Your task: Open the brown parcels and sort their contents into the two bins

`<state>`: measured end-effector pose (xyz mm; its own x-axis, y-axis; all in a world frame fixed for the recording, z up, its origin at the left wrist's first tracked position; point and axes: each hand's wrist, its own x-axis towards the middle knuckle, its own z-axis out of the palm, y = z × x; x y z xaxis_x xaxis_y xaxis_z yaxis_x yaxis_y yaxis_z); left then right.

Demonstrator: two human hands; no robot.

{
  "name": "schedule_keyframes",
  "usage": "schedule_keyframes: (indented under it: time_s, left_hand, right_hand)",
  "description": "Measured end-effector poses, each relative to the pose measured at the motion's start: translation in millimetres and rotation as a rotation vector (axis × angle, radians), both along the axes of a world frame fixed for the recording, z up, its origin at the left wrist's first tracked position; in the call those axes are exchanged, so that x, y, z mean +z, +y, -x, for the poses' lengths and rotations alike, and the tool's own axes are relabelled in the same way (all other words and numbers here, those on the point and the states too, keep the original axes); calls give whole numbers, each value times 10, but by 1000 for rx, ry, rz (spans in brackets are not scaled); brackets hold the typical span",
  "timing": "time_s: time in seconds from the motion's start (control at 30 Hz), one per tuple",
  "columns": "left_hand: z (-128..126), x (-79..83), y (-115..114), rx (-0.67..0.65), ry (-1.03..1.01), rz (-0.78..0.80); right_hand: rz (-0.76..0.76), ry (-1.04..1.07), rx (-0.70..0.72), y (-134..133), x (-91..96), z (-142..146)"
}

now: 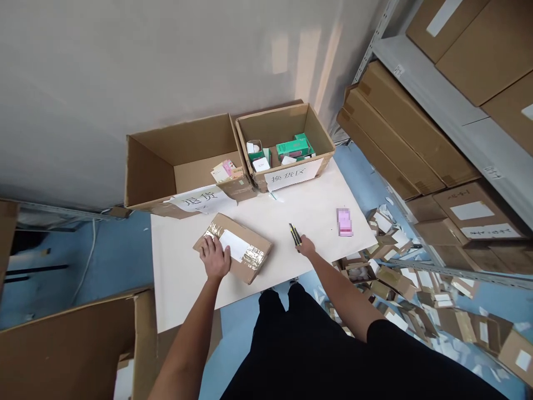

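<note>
A taped cardboard parcel (255, 240) with a white label lies at an angle on the white table (179, 283). My left hand (215, 258) rests on its left end, fingers spread over the top. To the right of the parcel, my right hand (307, 246) is closed round a yellow and black box cutter (295, 234), which points away from me. Whether its blade is out is too small to tell. A pink, blurred flat item (344, 222) lies on the table's right side, apart from both hands.
At the table's back stand two open cartons: the left carton (150, 166) holds a few cards, the right carton (287, 119) several green and white boxes. Shelves (441, 83) with large cartons rise at right. Opened boxes (453, 322) litter the floor; a big carton (66, 355) stands lower left.
</note>
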<state>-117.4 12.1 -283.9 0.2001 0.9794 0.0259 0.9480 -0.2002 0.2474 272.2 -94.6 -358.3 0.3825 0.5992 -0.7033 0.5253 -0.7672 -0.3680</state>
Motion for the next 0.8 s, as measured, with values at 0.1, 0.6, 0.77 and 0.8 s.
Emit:
schedule_keyframes:
  time_s: [0.1,0.6,0.77,0.8]
  left_hand:
    - [-17,23,-19,5,-20,7]
    - [82,95,220,-152,-112,145]
    - [59,73,130,-48,-250,37]
    - [48,56,106,-16,-265,20]
  right_hand:
    - [-11,286,-299,114,109,156]
    - [-530,1043,-315,703,1480,1423]
    - [-492,634,-151,1064,1449,1985]
    - [-477,533,-64,1148,1448,2061]
